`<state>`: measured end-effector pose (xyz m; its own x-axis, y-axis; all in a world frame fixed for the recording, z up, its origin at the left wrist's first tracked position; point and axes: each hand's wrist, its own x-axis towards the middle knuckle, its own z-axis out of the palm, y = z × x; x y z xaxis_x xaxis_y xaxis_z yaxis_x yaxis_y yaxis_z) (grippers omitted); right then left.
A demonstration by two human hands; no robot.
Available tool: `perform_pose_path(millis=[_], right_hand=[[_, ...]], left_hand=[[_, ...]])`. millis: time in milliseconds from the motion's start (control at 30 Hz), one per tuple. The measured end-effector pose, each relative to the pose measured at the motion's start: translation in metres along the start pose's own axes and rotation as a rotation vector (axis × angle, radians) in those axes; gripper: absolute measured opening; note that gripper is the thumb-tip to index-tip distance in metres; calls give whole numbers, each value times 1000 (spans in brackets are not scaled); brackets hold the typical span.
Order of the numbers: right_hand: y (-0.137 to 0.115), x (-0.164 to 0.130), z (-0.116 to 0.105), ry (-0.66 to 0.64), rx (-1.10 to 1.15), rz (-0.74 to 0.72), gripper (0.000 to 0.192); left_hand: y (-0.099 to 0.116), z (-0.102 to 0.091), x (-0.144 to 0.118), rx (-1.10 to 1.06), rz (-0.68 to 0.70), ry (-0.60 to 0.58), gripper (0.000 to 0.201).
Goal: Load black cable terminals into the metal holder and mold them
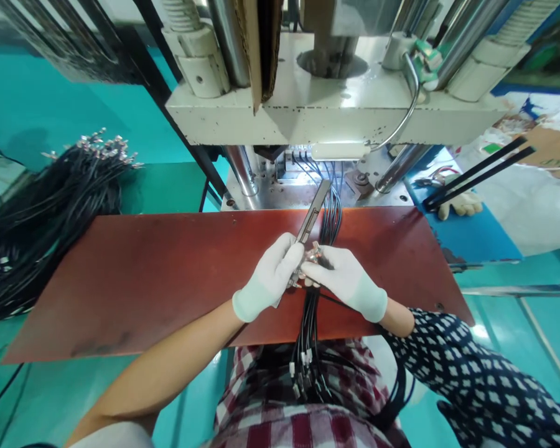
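White gloves cover both hands, which meet over the middle of the board. My left hand (271,270) is closed around a long grey metal bar (313,210) with slots, which tilts up and to the right. Close against it, my right hand (344,279) pinches metal-ended black cables (310,314) at the side of the bar; fingers partly hide the contact. Those cables run down to my lap, where several silvery connectors (307,367) lie. Behind the bar, another bundle of dark cables (331,221) comes out of the press (354,127).
A reddish-brown board (168,267) spans the space before me. On the left lies a big heap of black cables (56,211) with metal ends. To the right, a blue surface (490,233) carries a glove (464,204), and two black rods (483,171) jut out there.
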<state>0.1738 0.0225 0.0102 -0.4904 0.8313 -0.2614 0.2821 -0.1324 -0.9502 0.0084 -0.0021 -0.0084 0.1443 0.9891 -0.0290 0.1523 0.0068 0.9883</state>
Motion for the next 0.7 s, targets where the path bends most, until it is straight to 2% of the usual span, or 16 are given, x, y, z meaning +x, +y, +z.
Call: perform_pose_path(millis=[67,200,400,533,600,700], right_hand=[[0,-4,-4,24,62,-47,20],[-3,-10,-12,73,-21,-173,22],[-2,-7,-23,-76,121,-88,30],[3,-2,-30,-134,43,-55,34],[2,-1,-31,-132,-25,-55,33],[-3,0,-26,-35,-65,-67,24]], left_hand=[[4,-1,1,-89,-30,-41,40],[6,-3,2,-216,-84,-91,40],[0,-4,1,-258,-82,-135,38],[1,-4,2,-284,-92,-138,39],[2,-3,3,-299,-92,-145,40],[2,-3,3,-322,-101,-159,40]])
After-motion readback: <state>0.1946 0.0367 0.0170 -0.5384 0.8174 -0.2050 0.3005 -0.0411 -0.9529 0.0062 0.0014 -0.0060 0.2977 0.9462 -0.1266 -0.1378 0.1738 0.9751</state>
